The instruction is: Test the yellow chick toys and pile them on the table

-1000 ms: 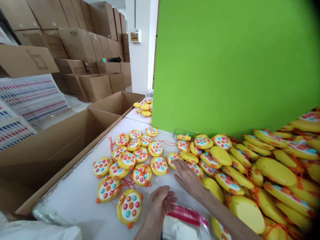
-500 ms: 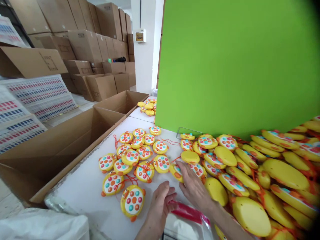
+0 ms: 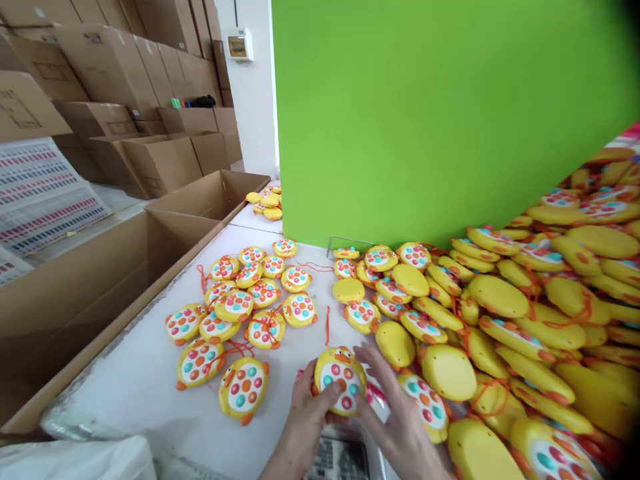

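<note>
Yellow duck toy [image 3: 340, 380] face-up, head pointing away, left hand [image 3: 303, 420] and right hand [image 3: 395, 420] grip clamped on it

Bag [image 3: 340, 453] mostly hidden under both hands and cut by bottom edge; label print too blurred to read; toy pile [image 3: 575, 333] cropped at right.
</note>
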A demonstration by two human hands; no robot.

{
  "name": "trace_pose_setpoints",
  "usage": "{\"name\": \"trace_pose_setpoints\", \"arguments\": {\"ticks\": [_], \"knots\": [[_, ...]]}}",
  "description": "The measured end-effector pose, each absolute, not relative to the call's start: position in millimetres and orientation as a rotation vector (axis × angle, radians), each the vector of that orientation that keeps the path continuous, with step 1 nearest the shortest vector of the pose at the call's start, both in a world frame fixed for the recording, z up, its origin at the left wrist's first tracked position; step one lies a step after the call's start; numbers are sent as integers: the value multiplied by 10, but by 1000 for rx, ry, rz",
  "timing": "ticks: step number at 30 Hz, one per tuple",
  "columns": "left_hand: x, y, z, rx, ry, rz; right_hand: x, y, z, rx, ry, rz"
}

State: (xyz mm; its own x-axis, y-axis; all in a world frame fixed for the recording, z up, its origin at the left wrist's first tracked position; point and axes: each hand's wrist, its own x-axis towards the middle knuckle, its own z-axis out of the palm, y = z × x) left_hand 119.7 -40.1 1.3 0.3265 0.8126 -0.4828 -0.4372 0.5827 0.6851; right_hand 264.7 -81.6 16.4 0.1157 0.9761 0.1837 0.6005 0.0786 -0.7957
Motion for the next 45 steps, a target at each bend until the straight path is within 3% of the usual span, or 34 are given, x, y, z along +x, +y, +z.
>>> {"name": "trace_pose_setpoints", "arguments": {"ticks": [8,23,29,42,45], "knots": [[1169,-490,78,665,881,798,2717,-1008,170,-1566,-843,1131],[1212,-539,3,408,811,840,2500,-1002,310,-1458,-742,1165],[1092,-576,42,676,916,776,2475,-934,261,-1458,-625,1227],[1015,-318,151,698,858,889,2536,-508,210,-1427,-1080,1347],[946,-90,176,542,899,1006,2724,-305,133,-1605,-1315,1054]]}}
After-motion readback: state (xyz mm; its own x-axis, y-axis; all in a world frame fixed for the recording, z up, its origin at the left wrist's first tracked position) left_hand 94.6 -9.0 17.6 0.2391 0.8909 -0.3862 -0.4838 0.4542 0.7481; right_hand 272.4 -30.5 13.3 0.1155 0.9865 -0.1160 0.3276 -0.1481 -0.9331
